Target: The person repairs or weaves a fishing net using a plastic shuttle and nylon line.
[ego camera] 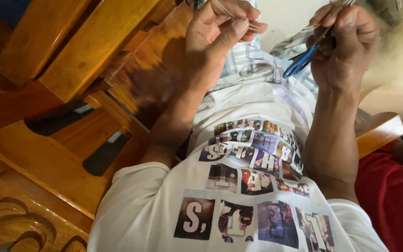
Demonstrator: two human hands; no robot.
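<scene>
— what's the right hand (343, 46) got?

— fingers curled tight round blue-handled scissors (304, 58), held up near the top edge, above the lap.

— and the left hand (215, 32)?

— thumb and fingertips pinched together on a thin pale strand (281, 31) running across toward the scissors.

— anything printed nearby?

— only the white t-shirt (155, 219), with rows of coloured picture-letter squares down its front. a wooden chair (47, 154) stands beside it.

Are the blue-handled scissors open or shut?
Cannot tell. The right hand grips the scissors by the blue handles; the blades run up behind the fingers and out of frame.
</scene>
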